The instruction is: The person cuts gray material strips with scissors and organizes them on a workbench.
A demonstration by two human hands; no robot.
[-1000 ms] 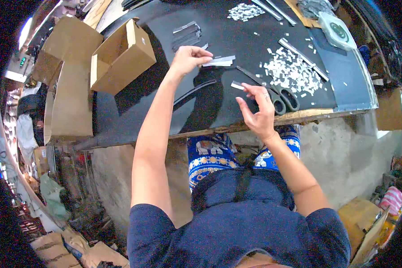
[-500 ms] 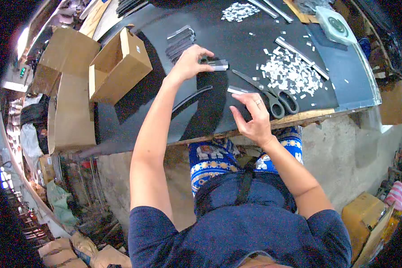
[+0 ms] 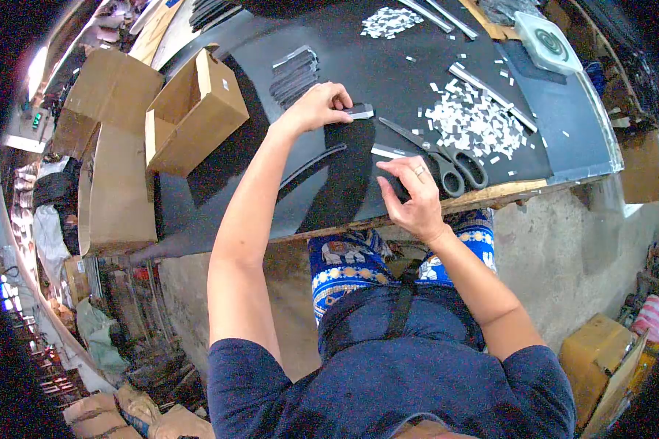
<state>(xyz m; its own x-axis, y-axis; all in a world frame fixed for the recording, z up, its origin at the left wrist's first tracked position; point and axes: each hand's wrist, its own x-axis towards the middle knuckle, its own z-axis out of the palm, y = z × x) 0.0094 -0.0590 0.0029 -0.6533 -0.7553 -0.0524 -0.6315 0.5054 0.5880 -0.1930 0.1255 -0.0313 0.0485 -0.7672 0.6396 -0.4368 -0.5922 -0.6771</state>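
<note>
My left hand (image 3: 322, 107) is over the black tabletop, its thumb and fingers closed round the near end of a short dark strip with a whitish end (image 3: 362, 113). My right hand (image 3: 415, 197) is raised near the table's front edge, thumb and forefinger apart with nothing between them. Just beyond its fingertips lies a white-edged strip (image 3: 388, 152), partly hidden by the hand. Black-handled scissors (image 3: 452, 174) lie to the right of it, blades pointing up and left. A row of dark strips (image 3: 294, 77) lies beyond my left hand.
Small white pieces (image 3: 476, 121) are heaped at the right, under a long strip (image 3: 494, 95); a smaller pile (image 3: 392, 22) lies farther back. An open cardboard box (image 3: 205, 117) stands at the left. A thin black strip (image 3: 311, 170) lies near my left forearm. A plastic tub (image 3: 549, 42) sits back right.
My left hand's fingers have closed in on the short dark strip. My right hand has drawn back slightly from the white-edged strip.
</note>
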